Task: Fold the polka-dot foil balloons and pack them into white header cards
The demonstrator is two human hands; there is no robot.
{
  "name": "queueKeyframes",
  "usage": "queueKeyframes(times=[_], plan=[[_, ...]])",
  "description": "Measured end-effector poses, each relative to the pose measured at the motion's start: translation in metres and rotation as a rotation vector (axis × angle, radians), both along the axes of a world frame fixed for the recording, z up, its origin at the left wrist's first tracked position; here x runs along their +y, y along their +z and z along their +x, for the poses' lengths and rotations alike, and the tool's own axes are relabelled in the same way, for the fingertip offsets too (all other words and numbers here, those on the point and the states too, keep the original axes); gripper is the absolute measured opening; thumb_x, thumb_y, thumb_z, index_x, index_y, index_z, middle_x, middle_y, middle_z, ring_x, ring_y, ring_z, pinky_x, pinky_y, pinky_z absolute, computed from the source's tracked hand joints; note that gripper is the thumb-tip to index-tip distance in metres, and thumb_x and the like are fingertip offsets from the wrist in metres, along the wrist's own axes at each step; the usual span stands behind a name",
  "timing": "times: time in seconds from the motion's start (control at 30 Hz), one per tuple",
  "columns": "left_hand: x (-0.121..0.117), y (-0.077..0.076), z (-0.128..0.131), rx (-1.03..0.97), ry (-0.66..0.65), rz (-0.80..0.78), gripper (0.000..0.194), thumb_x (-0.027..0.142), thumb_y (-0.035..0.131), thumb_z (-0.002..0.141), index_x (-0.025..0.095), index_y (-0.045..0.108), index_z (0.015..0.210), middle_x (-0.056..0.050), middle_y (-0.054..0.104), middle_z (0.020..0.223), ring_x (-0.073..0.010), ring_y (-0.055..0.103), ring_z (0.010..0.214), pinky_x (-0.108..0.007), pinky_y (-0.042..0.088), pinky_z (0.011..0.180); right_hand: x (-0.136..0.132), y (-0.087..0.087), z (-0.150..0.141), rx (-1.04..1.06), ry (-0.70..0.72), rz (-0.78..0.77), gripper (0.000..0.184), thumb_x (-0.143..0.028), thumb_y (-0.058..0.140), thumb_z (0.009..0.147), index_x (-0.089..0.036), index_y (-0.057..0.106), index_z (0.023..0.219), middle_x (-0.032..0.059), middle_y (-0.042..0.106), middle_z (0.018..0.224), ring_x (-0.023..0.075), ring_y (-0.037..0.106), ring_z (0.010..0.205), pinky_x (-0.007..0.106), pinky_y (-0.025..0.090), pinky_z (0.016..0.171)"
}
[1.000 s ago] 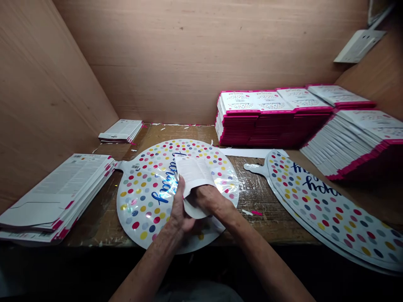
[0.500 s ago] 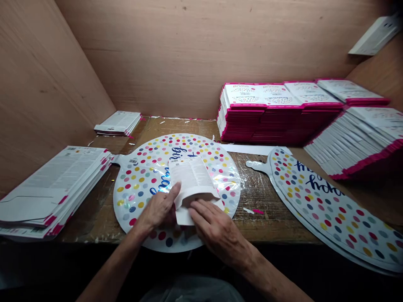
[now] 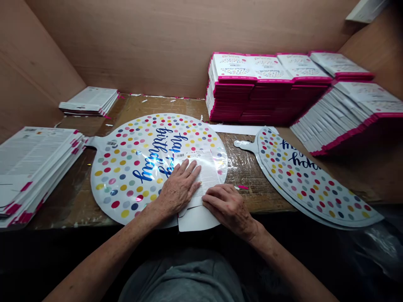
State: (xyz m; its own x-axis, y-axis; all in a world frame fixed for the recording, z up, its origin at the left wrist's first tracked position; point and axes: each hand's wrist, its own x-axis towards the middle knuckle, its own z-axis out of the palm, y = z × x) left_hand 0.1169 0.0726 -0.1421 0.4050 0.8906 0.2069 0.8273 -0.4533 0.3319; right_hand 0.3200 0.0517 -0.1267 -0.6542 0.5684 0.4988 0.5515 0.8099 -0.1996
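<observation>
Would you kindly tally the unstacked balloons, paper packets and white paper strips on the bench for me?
Polka-dot foil balloons: 2
Printed paper packet: 1
White paper strip: 1
Total: 4

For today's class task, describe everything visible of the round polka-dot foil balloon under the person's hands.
The round foil balloon lies flat and uninflated on a wooden bench. Its glossy silvery-white face carries dots of red, yellow, blue, teal and pink, plus shiny blue script reading happy birthday. A short tab juts left, with a barcode sticker beside it. A white printed card lies over its lower right part, and the left hand rests on that card.
</observation>
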Motion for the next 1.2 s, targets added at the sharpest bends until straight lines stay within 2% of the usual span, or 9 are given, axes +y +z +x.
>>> queueKeyframes(times=[0.13, 0.3, 0.43, 0.63, 0.7, 0.8, 0.87, 1.03, 1.2], plan=[[-0.001, 0.003, -0.001, 0.025, 0.002, -0.015, 0.049, 0.034, 0.037, 0.099, 0.014, 0.044, 0.144, -0.014, 0.040, 0.153, -0.0324, 0.025, 0.146, -0.053, 0.024, 0.117, -0.006, -0.003, -0.002, -0.086, 0.072, 0.027, 0.016, -0.020, 0.052, 0.098, -0.019, 0.068, 0.096, 0.0045, 0.069, 0.094, 0.0191, 0.058, 0.089, 0.033, 0.045, 0.082], [0.000, 0.004, 0.001, 0.114, 0.005, -0.001, 0.049, 0.034, 0.037, 0.099, 0.014, 0.044, 0.144, -0.013, 0.040, 0.154, -0.0323, 0.026, 0.146, -0.052, 0.025, 0.117, -0.006, -0.008, -0.020, -0.150, 0.007, 0.107, 0.020, -0.025, 0.053, 0.098, -0.015, 0.065, 0.085, 0.0061, 0.066, 0.085, 0.0201, 0.055, 0.082, 0.034, 0.043, 0.076], [0.002, 0.006, 0.001, 0.169, -0.033, 0.002, 0.048, 0.032, 0.036, 0.100, 0.014, 0.043, 0.144, -0.014, 0.038, 0.155, -0.0309, 0.026, 0.146, -0.050, 0.027, 0.117, -0.001, 0.002, -0.029, -0.283, -0.014, 0.149, 0.024, -0.033, 0.060, 0.094, -0.014, 0.062, 0.079, 0.0076, 0.064, 0.080, 0.0219, 0.054, 0.077, 0.035, 0.041, 0.070], [0.010, 0.005, 0.005, 0.188, -0.062, 0.052, 0.049, 0.037, 0.034, 0.101, 0.013, 0.043, 0.143, -0.015, 0.039, 0.153, -0.0336, 0.027, 0.145, -0.053, 0.027, 0.116, -0.024, 0.015, 0.034, -0.204, 0.152, 0.031, 0.033, -0.037, 0.056, 0.096, -0.018, 0.055, 0.068, 0.0008, 0.056, 0.066, 0.0148, 0.050, 0.060, 0.030, 0.039, 0.059], [0.014, 0.003, 0.007, 0.180, -0.081, 0.059, 0.049, 0.036, 0.035, 0.101, 0.012, 0.043, 0.143, -0.015, 0.039, 0.153, -0.0341, 0.026, 0.145, -0.054, 0.027, 0.116, -0.033, 0.007, 0.051, -0.079, 0.077, 0.076, 0.029, -0.035, 0.056, 0.096, -0.017, 0.059, 0.073, 0.0044, 0.062, 0.074, 0.0161, 0.057, 0.070, 0.030, 0.045, 0.066], [0.015, 0.004, 0.008, 0.120, -0.091, 0.082, 0.049, 0.035, 0.041, 0.099, 0.011, 0.043, 0.142, -0.019, 0.039, 0.153, -0.0337, 0.029, 0.144, -0.054, 0.030, 0.115, -0.035, -0.008, 0.051, -0.054, 0.036, 0.184, 0.023, -0.031, 0.056, 0.096, -0.014, 0.065, 0.109, 0.0157, 0.066, 0.113, 0.0249, 0.060, 0.110, 0.040, 0.049, 0.092], [0.007, 0.007, 0.005, 0.019, -0.073, 0.142, 0.046, 0.033, 0.045, 0.098, 0.009, 0.047, 0.137, -0.021, 0.040, 0.151, -0.0321, 0.032, 0.143, -0.052, 0.033, 0.115, -0.032, -0.016, 0.040, -0.096, 0.062, 0.230, 0.027, -0.022, 0.051, 0.098, -0.015, 0.062, 0.122, 0.0155, 0.063, 0.125, 0.0252, 0.055, 0.121, 0.042, 0.046, 0.101], [-0.046, 0.012, -0.011, -0.188, -0.204, 0.258, 0.019, 0.031, 0.061, 0.090, 0.016, 0.067, 0.100, -0.016, 0.062, 0.131, -0.0289, 0.046, 0.135, -0.045, 0.046, 0.107, -0.026, -0.027, 0.029, -0.117, 0.052, 0.251, 0.029, -0.015, 0.045, 0.099, -0.016, 0.064, 0.121, 0.0127, 0.066, 0.125, 0.0237, 0.056, 0.121, 0.041, 0.047, 0.102], [-0.085, 0.006, -0.015, -0.130, -0.217, 0.279, 0.032, 0.034, 0.068, 0.086, 0.011, 0.066, 0.108, -0.023, 0.058, 0.133, -0.0377, 0.046, 0.134, -0.056, 0.048, 0.104, -0.026, -0.031, 0.033, -0.052, 0.089, 0.245, 0.027, -0.016, 0.048, 0.098, -0.013, 0.065, 0.119, 0.0156, 0.066, 0.124, 0.0262, 0.055, 0.121, 0.043, 0.046, 0.100]])
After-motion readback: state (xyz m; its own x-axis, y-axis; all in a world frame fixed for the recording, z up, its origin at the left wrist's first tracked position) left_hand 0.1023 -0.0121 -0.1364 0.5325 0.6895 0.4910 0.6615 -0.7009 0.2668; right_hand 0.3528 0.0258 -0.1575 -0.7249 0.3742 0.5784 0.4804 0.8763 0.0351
